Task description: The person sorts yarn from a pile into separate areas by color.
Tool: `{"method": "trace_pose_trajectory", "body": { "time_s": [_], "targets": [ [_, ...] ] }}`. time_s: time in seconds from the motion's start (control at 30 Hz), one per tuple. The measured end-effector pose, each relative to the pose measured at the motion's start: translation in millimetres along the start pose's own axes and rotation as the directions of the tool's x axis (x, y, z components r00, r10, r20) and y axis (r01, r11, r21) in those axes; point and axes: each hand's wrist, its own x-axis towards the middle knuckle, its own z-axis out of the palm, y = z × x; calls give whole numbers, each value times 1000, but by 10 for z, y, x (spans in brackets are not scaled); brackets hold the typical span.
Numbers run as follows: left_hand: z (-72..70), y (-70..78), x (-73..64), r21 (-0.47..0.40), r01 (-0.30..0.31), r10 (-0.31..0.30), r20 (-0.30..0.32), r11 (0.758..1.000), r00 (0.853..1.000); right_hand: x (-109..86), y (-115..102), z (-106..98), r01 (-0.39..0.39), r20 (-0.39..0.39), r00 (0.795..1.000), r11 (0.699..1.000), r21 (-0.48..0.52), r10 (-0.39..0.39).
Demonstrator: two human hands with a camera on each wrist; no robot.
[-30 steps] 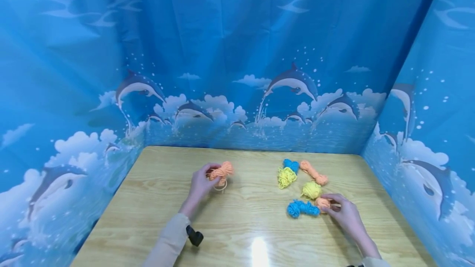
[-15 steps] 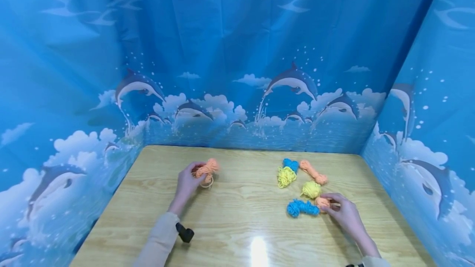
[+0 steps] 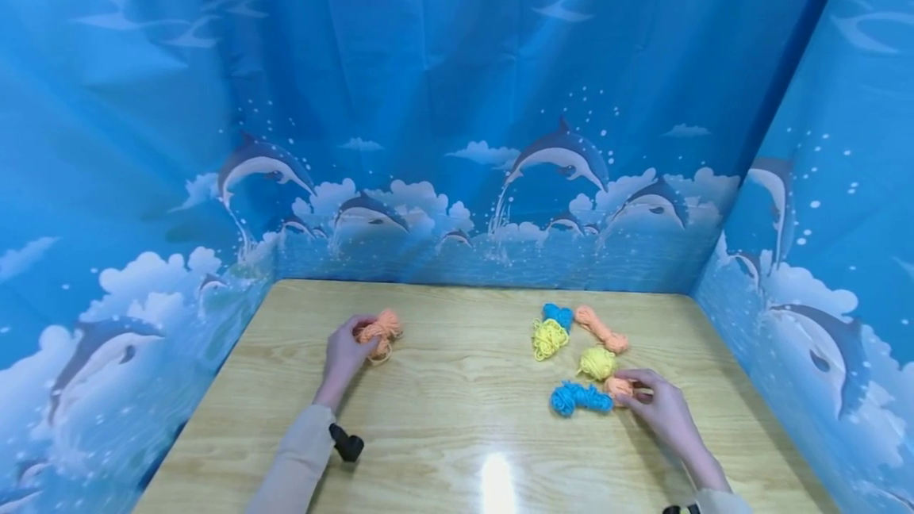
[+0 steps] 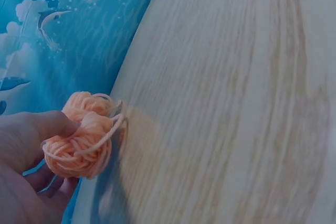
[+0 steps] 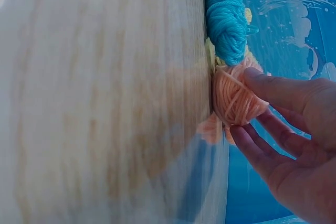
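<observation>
A person's two bare hands work well apart over a wooden table (image 3: 457, 395). The left hand (image 3: 345, 347) grips an orange yarn bundle (image 3: 386, 327), thumb across its waist, a loose loop hanging from it. Over the last second this hand has carried the bundle leftward, toward the table's far-left corner, so it now sits farther from the other yarn; whether it touches the wood I cannot tell. The right hand (image 3: 664, 409) has stayed in place toward the table's right edge, pinching an orange ball (image 3: 620, 389) between thumb and fingers. Beside that ball lie a blue skein (image 3: 581, 399) and a yellow ball (image 3: 597, 363). Farther back, toward the far-right corner, are a long orange skein (image 3: 601, 329), a loose yellow bundle (image 3: 550, 339) and a blue bundle (image 3: 558, 314), none shifted. A blue dolphin-print curtain (image 3: 471, 101) rises beyond the far edge.
</observation>
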Motion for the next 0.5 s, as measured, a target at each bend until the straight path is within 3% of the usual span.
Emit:
{"method": "trace_pose_trajectory", "body": {
  "time_s": [0.33,0.5],
  "targets": [
    [15,-12,-48,51,81,-82,30,995,996,-14,-11,-12,9,5,1000,1000,-7,-9],
    [17,-1,-78,72,69,-72,37,995,997,-29,-25,-19,40,-3,999,999,-23,-40]
  ]
}}
